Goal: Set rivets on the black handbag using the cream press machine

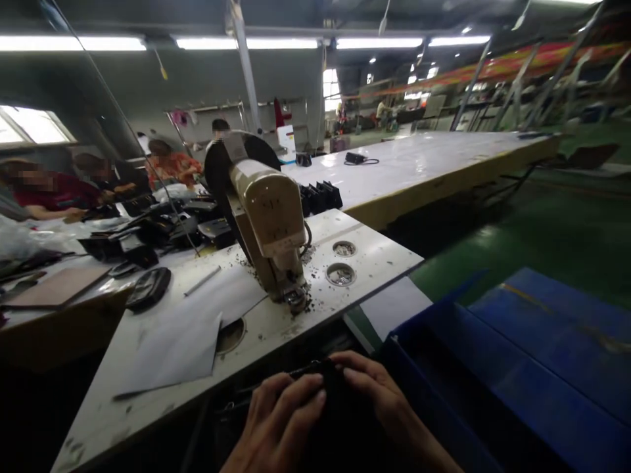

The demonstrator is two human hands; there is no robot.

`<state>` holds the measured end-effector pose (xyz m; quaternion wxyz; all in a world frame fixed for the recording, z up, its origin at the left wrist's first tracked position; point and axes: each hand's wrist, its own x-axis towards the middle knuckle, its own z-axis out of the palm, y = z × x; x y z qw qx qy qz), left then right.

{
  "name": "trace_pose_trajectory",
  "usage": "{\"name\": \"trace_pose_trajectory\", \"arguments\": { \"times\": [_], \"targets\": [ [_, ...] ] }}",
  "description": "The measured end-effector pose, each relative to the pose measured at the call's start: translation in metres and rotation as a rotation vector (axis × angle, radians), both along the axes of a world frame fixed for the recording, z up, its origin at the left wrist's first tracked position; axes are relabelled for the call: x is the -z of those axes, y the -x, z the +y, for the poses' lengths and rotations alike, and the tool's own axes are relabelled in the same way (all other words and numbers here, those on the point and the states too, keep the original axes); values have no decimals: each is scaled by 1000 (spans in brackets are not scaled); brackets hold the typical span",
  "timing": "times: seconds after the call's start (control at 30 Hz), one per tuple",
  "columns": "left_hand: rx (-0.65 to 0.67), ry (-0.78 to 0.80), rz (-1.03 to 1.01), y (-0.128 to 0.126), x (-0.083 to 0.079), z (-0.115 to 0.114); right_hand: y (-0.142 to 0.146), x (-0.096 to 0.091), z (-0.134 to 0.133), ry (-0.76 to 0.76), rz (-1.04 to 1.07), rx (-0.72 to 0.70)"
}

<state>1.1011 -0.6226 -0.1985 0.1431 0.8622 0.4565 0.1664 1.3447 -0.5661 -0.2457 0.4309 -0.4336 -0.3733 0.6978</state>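
Low in the head view, my left hand [280,417] curls its fingers over the near side of a black bag [341,401] with small shiny metal fittings. My right hand [379,391] grips the same bag's upper edge from the right, fingertips bent inward. Much of the bag merges into the dark area below, so its full shape is hidden. Just beyond my hands stands a beige post-type sewing machine [271,203] with a black handwheel, mounted on a white worktop [374,263]. Neither hand touches the machine.
White paper sheets [172,348] and a black oval case [148,289] lie left of the machine. Blue bins [552,355] stand close on my right. Behind, a long white table [419,157] carries black bags [320,197]. Several people sit at the left amid piled black pieces.
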Motion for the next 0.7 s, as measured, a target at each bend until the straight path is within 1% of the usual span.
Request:
{"name": "trace_pose_trajectory", "arguments": {
  "times": [0.07, 0.13, 0.23, 0.4, 0.5, 0.6, 0.7],
  "targets": [
    [13, -1, -18, -4, 3, -4, -1, -4, 2, -46, -23, -43],
    [-5, -16, -35, -9, 3, -7, -1, -6, 4, -92, -44, -75],
    [-30, -35, -63, -16, 4, -9, -1, -1, 5, -106, -47, -94],
    [-47, -20, -123, -22, 5, -7, -5, 15, 4, 2, 8, -125],
    [-45, 44, -185, -21, 5, -4, -8, 26, 4, 86, 56, -137],
    [-14, 119, -262, -18, 6, 2, -14, 37, 1, 157, 141, -161],
    [-3, 173, -328, -16, 8, 7, -20, 38, -2, 174, 190, -191]
  ]
}}
